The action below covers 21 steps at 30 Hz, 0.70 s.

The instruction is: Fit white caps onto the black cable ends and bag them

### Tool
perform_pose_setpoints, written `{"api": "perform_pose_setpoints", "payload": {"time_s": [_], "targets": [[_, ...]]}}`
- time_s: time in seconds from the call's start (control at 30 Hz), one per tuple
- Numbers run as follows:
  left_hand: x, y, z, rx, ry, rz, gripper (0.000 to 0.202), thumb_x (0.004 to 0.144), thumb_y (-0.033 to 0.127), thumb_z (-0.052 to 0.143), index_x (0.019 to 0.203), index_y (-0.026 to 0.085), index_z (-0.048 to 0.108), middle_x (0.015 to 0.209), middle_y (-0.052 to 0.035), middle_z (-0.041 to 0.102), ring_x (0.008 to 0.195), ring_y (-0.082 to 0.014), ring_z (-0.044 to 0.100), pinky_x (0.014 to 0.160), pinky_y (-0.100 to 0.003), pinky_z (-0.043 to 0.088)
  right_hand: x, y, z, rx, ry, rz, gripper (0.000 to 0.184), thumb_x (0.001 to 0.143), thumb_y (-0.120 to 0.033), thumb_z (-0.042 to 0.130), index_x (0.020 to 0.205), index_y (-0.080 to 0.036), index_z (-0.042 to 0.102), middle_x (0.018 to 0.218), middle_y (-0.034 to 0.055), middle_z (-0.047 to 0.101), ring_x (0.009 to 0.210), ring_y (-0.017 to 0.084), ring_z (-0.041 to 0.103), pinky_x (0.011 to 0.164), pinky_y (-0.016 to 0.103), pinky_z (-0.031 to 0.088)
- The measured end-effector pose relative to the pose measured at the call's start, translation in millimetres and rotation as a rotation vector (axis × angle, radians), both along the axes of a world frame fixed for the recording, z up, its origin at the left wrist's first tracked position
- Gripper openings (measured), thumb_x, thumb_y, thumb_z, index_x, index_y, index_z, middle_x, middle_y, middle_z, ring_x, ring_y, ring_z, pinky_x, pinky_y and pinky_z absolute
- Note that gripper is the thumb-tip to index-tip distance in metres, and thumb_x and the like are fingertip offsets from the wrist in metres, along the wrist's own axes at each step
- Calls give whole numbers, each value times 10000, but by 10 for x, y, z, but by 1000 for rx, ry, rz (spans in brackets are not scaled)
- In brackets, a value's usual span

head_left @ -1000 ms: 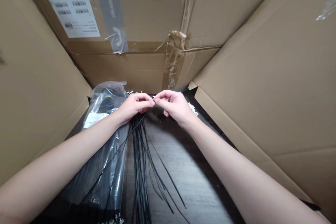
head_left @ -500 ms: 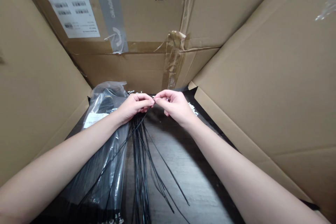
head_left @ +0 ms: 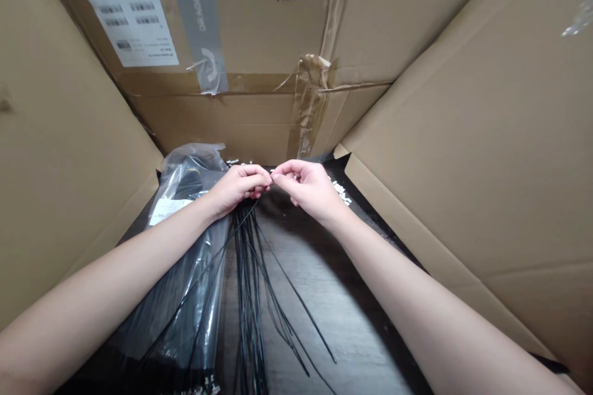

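My left hand [head_left: 236, 188] is closed around the top of a bundle of thin black cords [head_left: 250, 296] that fan out toward me over a dark wooden surface [head_left: 324, 315]. My right hand [head_left: 308, 185] pinches thumb and fingers together at the end of one cord, fingertip to fingertip with the left hand. What sits between the fingertips is too small to make out. Small white pieces [head_left: 341, 190] lie scattered just behind and to the right of the hands.
A clear plastic bag [head_left: 185, 271] with dark contents and a white label lies under my left forearm. Cardboard boxes wall the space: a left one [head_left: 60, 154], a back one [head_left: 250, 43] with a shipping label and grey tape, a right one [head_left: 472, 136].
The hands stay pinched together in the same spot. The loose ends of the cords have shifted slightly on the surface.
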<state>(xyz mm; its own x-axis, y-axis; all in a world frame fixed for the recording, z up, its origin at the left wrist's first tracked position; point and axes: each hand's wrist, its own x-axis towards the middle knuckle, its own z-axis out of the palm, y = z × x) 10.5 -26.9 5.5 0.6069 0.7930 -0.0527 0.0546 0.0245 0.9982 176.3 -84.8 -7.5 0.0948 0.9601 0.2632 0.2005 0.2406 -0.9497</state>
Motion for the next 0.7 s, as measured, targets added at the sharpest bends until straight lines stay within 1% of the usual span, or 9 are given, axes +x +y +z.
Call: {"api": "perform_pose_setpoints", "payload": {"time_s": [0.17,0.37,0.7], "targets": [[-6,0,11,-14,9,7,146,653,274,739,665,143,675,627,15,593,556,-66,468,544,-201,337,9,8,-6,-2,-40,4,245,761,-384,653,795,-145,694,556,-34,500,453,79,407,434,222,297],[-11,3,19,-46,-7,3,144,663,273,729,677,143,669,634,13,597,561,-66,473,551,-194,340,-6,-1,4,-48,31,39,293,751,-415,654,840,-139,692,634,-15,566,419,64,404,394,222,306],[-27,17,9,-41,-1,-28,143,673,273,728,675,142,671,642,6,610,568,-68,483,568,-200,347,-17,-3,5,-22,14,27,253,744,-384,653,801,-140,684,626,-6,563,476,76,414,435,222,311]]}}
